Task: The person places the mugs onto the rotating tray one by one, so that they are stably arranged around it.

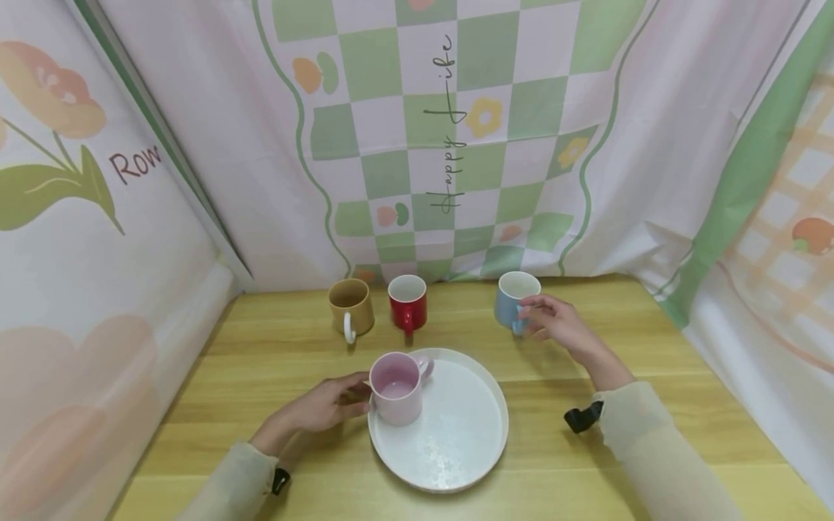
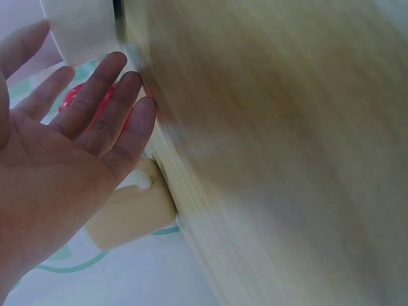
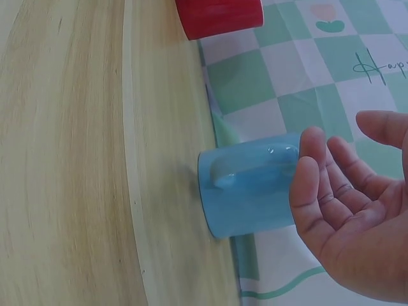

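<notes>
A pink mug [image 1: 396,394] stands upright on the left part of a round white plate [image 1: 464,434], its handle pointing to the back right. My left hand [image 1: 329,401] is at the mug's left side, fingers extended, nothing gripped. In the left wrist view the same hand [image 2: 73,143] shows its palm with the fingers spread. At the back right stands a light blue mug [image 1: 507,307], handle towards me. My right hand [image 1: 557,325] is beside that handle with loosely bent fingers. In the right wrist view the fingertips [image 3: 305,182] overlap the blue mug [image 3: 252,197] near its handle.
Behind the plate, a mustard mug [image 1: 352,300] with a white handle and a red mug [image 1: 399,307] stand side by side on the wooden table [image 1: 547,463]. A checked curtain [image 1: 433,137] hangs along the back edge; printed cloth [image 1: 65,289] closes off the left.
</notes>
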`<state>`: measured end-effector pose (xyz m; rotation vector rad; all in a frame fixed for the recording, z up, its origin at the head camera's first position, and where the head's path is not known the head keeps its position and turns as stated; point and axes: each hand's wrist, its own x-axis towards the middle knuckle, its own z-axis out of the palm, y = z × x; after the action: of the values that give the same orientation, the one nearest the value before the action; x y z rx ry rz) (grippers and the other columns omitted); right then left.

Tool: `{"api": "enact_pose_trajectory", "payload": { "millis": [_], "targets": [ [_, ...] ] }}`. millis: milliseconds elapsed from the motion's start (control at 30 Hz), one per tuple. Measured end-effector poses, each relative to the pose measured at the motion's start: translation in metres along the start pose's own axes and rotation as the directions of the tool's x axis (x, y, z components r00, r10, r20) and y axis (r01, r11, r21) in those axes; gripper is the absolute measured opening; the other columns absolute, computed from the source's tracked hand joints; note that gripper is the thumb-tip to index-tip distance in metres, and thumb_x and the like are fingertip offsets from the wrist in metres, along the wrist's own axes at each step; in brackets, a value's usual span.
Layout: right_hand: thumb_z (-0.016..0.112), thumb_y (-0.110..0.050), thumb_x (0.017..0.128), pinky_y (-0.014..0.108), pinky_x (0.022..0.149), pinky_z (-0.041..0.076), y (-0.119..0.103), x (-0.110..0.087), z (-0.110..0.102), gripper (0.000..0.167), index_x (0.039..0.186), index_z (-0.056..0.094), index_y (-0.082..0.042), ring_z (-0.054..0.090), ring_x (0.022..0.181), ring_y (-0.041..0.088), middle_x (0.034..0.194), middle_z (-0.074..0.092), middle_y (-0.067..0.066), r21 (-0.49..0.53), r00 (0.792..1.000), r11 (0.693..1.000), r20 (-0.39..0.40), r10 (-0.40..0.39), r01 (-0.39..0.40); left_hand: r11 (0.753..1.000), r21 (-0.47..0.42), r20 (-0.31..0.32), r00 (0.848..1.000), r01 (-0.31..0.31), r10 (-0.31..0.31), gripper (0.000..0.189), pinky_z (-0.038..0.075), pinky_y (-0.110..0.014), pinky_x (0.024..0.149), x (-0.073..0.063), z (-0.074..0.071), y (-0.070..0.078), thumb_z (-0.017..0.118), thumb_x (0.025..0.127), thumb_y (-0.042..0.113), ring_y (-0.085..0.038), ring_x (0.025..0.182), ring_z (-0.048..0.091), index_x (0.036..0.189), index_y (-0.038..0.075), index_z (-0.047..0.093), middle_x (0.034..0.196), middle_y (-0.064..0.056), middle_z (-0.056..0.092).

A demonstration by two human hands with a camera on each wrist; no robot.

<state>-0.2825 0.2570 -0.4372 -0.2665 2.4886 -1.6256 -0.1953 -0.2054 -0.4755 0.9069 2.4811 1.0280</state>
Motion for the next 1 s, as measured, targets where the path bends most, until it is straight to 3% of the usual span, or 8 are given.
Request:
{"api": "enact_pose_trajectory", "payload": {
  "millis": [133,533,800,1000],
  "targets": [
    [0.051,-0.032,0.105,0.039,0.081,0.061,0.001,0.0,-0.003,0.046,0.137,0.051,0.001,0.068,0.095,0.025,0.119,0.063,0.013,-0.006,1.0,1.0,-0.028,0.009,-0.009,1.0,-0.001,-0.002,1.0,0.009,-0.009,0.054,0.056,-0.046,0.1,0.0,0.0,0.001,0.058,0.101,0.033,-0.031,0.119,0.065,0.15,0.015,0.043,0.132,-0.014,0.065],
    [0.051,-0.031,0.105,0.033,0.079,0.059,0.006,0.0,-0.007,0.047,0.139,0.048,0.002,0.067,0.091,0.015,0.115,0.066,0.006,-0.009,0.998,0.998,-0.04,0.054,-0.054,1.0,-0.016,0.0,1.0,-0.001,0.001,0.053,0.055,-0.047,0.101,-0.001,0.0,0.002,0.058,0.101,0.031,-0.032,0.118,0.065,0.149,0.014,0.044,0.131,-0.014,0.066],
    [0.05,-0.032,0.105,0.041,0.081,0.06,0.008,0.002,-0.003,0.048,0.137,0.049,0.003,0.067,0.093,0.018,0.132,0.057,0.025,-0.044,0.994,0.995,-0.068,0.082,-0.086,1.0,0.001,-0.003,1.0,-0.005,0.005,0.054,0.055,-0.044,0.103,-0.001,0.001,-0.002,0.058,0.101,0.031,-0.029,0.119,0.065,0.15,0.014,0.043,0.132,-0.013,0.065],
    [0.05,-0.033,0.105,0.037,0.077,0.059,0.012,0.006,-0.001,0.048,0.135,0.05,0.005,0.066,0.092,0.018,0.13,0.057,0.026,-0.046,0.992,0.993,-0.071,0.104,-0.108,1.0,0.0,-0.003,1.0,0.0,0.0,0.054,0.055,-0.044,0.103,-0.001,0.001,-0.001,0.058,0.101,0.031,-0.028,0.119,0.065,0.15,0.014,0.043,0.133,-0.012,0.065]
  ]
}}
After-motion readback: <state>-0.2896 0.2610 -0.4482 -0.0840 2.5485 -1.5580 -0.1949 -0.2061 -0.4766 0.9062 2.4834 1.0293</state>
